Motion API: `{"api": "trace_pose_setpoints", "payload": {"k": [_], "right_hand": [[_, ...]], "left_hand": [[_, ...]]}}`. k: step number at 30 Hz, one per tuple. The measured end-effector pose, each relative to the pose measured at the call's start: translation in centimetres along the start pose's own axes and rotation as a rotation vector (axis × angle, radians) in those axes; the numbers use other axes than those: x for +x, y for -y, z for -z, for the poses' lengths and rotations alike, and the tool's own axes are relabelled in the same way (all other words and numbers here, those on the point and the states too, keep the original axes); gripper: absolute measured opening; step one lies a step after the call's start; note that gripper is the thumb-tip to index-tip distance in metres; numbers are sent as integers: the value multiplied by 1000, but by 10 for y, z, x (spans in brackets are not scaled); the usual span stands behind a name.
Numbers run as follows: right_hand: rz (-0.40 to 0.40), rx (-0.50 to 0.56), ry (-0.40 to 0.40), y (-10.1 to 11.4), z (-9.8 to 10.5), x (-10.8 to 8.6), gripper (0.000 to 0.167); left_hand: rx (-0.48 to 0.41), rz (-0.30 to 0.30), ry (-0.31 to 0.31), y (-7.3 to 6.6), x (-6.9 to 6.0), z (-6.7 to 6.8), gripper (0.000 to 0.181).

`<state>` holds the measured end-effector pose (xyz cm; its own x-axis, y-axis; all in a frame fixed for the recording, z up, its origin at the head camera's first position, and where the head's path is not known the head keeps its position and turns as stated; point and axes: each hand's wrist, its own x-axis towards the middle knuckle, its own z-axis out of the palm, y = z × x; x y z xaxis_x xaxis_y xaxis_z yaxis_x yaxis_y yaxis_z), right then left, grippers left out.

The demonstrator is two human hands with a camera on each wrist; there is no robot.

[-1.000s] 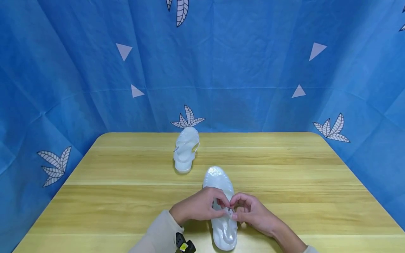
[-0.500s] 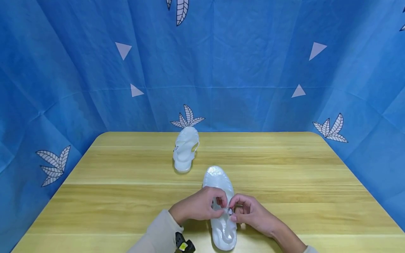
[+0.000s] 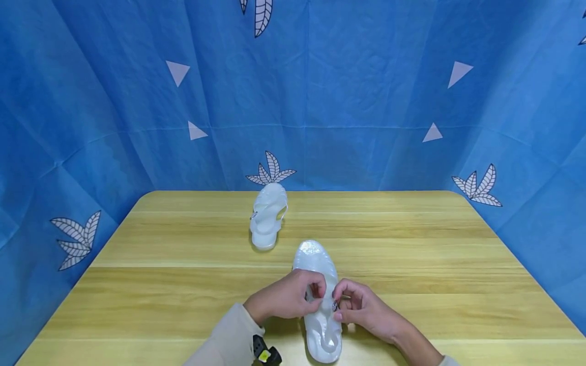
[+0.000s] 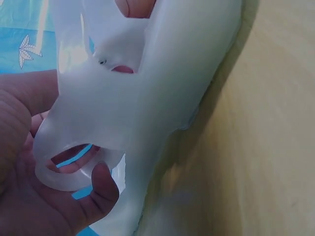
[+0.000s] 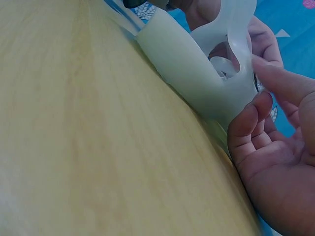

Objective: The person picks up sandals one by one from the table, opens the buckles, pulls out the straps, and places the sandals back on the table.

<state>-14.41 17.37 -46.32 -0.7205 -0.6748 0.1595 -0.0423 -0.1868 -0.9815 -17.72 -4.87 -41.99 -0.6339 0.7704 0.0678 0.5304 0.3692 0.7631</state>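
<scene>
A translucent white jelly sandal (image 3: 315, 259) lies flat near the front of the table, between both hands. My left hand (image 3: 293, 296) reaches over from its left side, and its thumb and fingers pinch the strap (image 4: 93, 113). From the right, my right hand (image 3: 366, 310) holds a small silver buckle (image 3: 335, 306) between thumb and forefinger, at the sandal's right edge. A small gap separates the two sets of fingertips. How the strap end lies under the fingers is hidden.
A second white sandal (image 3: 264, 239) stands farther back, left of centre, its strap standing out to the right. The wooden table (image 3: 183, 244) meets a blue patterned cloth (image 3: 348, 101) behind and at both sides. A dark wrist device (image 3: 265, 352) is at the left sleeve.
My left fingertips have drawn slightly left, away from the right ones. The buckle in my right hand has shifted a little right and shows more clearly. Both sandals stay in place.
</scene>
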Motion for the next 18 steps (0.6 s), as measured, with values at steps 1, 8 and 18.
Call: {"api": "trace_pose_setpoints", "payload": {"k": [1,8,18], "right_hand": [[3,5,1,0,0,0,24],[10,-2,4,1,1,1,23],[-56,-79,-29,7,0,-1,23]], "left_hand": [[-4,2,-5,1,0,0,15],[17,-24,-6,2,1,0,12],[79,1,-105,-2,-4,-1,20]]}}
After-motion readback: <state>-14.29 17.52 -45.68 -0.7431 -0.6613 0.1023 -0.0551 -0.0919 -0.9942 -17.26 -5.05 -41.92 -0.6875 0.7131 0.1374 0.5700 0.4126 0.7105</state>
